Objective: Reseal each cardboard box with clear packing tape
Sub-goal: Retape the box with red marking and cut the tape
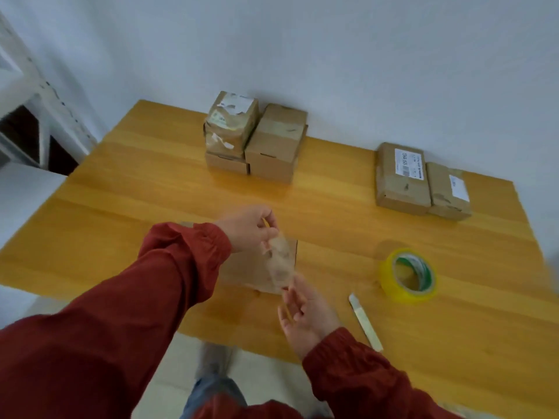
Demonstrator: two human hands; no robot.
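One tape strip [279, 261] pinched between left hand [248, 228] and right hand [305, 313]

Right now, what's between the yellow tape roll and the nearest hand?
A box cutter lies on the table between right hand and tape roll; head view shows it.
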